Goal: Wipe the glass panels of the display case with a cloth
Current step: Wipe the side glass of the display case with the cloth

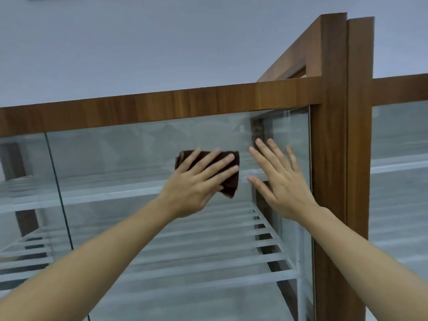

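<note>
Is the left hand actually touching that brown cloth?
Touching. The head view shows the left hand spread flat over the brown cloth, fingers straight, pressing it against the glass panel.

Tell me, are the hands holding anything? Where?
Nothing is gripped: the left hand presses the cloth flat on the glass, across its middle; the right hand is bare.

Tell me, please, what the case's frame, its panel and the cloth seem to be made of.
Frame: wood or wood-look laminate, brown grain streaks, smooth matte. Panel: clear glass; slatted shelves show through, faint reflections. Cloth: soft dark-brown fabric, drooping at its corner under the left hand; weave too blurred to tell.
</note>
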Demonstrator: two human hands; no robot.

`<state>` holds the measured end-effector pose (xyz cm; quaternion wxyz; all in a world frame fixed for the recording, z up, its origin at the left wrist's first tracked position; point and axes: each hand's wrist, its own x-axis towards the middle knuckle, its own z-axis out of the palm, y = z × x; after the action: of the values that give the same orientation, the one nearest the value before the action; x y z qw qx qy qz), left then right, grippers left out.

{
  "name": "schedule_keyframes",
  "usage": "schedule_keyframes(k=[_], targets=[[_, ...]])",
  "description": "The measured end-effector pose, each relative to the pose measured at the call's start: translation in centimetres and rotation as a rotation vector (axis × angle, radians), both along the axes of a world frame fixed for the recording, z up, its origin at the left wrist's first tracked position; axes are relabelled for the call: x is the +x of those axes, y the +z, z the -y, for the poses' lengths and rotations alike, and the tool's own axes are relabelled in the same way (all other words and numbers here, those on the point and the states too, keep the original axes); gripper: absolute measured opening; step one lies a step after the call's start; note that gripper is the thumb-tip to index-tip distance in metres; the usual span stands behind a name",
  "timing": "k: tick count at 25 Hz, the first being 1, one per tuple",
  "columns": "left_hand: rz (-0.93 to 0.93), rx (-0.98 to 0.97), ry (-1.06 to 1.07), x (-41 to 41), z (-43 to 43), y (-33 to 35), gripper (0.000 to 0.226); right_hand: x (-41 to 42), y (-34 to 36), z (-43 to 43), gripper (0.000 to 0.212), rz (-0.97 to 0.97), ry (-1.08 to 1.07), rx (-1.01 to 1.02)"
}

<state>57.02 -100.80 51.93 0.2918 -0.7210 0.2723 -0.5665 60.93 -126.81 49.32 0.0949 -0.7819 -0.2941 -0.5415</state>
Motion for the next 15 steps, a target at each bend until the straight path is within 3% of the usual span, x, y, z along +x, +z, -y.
schedule_keyframes(k=[2, 4, 7, 9, 11, 13, 15], targets=[[0.066, -0.360, -0.047, 0.5, 2.7, 1.9, 0.050, -0.6, -0.1, 1.6, 0.059, 0.074, -0.008, 0.076], [0.041, -0.464, -0.043, 0.8, 5.4, -0.4, 0.053, -0.7, -0.2, 4.0, 0.058, 0.145, -0.101, 0.118], [-0.124, 0.046, 0.007, 0.3, 5.8, -6.9, 0.058, 0.3, -0.9, 7.3, 0.064, 0.163, -0.237, 0.095], [-0.125, 0.210, 0.002, 0.8, 5.5, -5.5, 0.057, 1.1, -1.3, 8.5, 0.072, 0.179, -0.253, 0.050], [-0.039, 0.051, -0.006, 1.8, 7.6, -1.2, 0.053, 1.6, -1.5, 8.9, 0.079, 0.187, -0.233, 0.043], [0.023, -0.279, -0.036, 2.5, 10.6, 2.0, 0.051, 1.8, -1.6, 8.8, 0.081, 0.194, -0.215, 0.049], [0.044, -0.459, -0.032, 2.9, 13.1, 0.0, 0.052, 1.8, -1.8, 8.8, 0.079, 0.206, -0.195, 0.053]])
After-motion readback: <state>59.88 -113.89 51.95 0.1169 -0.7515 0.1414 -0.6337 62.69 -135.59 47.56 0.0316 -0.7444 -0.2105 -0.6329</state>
